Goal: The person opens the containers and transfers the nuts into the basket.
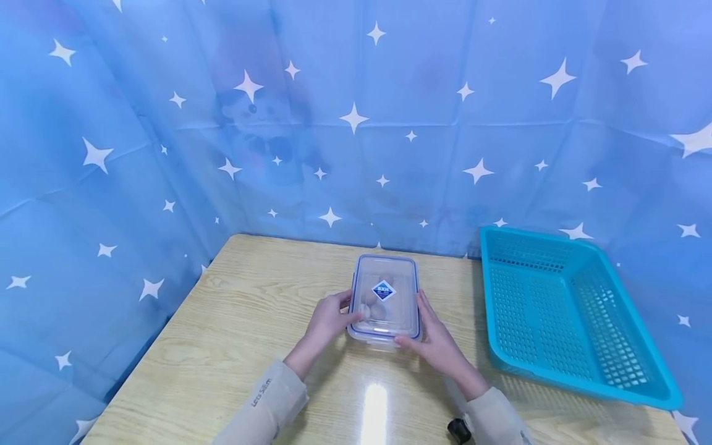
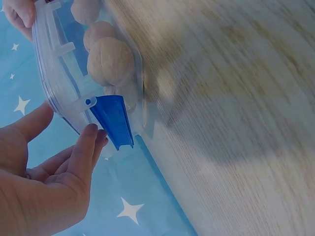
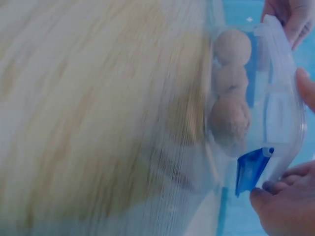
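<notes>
A clear plastic food storage box point(image 1: 389, 315) with a blue-rimmed lid and a diamond-shaped label rests on the table. Several walnuts point(image 2: 110, 61) show through its wall. On the box's left side, my left hand point(image 1: 328, 318) has its thumb on the lid edge and its fingers by a blue side latch point(image 2: 114, 120), which hangs outward. My right hand point(image 1: 436, 343) holds the opposite side, thumb at the front corner. Its fingertips touch another blue latch point(image 3: 252, 169), also swung away from the lid.
To the right stands a turquoise perforated basket point(image 1: 562, 371). The wood-patterned table point(image 1: 261, 296) reaches back to a blue curtain point(image 1: 311, 142) printed with white stars. A dark object point(image 1: 458, 431) lies beside the right sleeve.
</notes>
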Motion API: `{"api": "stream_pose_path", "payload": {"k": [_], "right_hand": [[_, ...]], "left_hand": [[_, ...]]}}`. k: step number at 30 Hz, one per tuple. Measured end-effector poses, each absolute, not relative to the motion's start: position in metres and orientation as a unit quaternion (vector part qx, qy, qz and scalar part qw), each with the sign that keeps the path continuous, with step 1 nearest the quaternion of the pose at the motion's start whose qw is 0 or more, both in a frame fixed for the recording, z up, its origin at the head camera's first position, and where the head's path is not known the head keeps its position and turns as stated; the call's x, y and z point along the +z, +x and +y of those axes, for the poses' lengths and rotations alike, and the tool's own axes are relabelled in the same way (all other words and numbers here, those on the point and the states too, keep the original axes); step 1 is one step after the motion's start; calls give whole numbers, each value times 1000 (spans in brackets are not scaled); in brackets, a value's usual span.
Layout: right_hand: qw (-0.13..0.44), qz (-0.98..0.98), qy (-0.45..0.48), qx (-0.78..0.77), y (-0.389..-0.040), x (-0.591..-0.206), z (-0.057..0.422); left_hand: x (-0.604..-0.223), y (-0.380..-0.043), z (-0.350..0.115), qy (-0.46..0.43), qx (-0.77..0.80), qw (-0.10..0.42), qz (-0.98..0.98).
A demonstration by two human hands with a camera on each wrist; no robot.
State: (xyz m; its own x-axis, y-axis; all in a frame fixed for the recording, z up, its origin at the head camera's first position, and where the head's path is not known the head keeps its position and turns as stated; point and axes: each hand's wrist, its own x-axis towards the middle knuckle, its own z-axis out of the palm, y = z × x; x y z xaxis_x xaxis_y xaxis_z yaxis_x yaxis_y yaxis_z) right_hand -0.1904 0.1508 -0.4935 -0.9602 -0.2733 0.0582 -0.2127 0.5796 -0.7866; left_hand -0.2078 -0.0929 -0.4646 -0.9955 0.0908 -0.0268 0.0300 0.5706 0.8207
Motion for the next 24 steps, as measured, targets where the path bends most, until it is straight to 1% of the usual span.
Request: {"api": "stream_pose_path", "payload": {"k": [6, 9, 13, 24], "right_hand": [[26, 863, -133, -487, -187, -493, 147], [24, 871, -116, -477, -187, -493, 147], [22, 884, -105, -455, -186, -492, 148], [7, 900, -121, -419, -187, -483, 150]], "left_hand": [[-462, -206, -91, 31, 438, 18, 898], [-460, -205, -90, 29, 426, 9, 904], [-458, -202, -86, 29, 416, 9, 909], [-452, -200, -84, 37, 411, -11, 911]]}}
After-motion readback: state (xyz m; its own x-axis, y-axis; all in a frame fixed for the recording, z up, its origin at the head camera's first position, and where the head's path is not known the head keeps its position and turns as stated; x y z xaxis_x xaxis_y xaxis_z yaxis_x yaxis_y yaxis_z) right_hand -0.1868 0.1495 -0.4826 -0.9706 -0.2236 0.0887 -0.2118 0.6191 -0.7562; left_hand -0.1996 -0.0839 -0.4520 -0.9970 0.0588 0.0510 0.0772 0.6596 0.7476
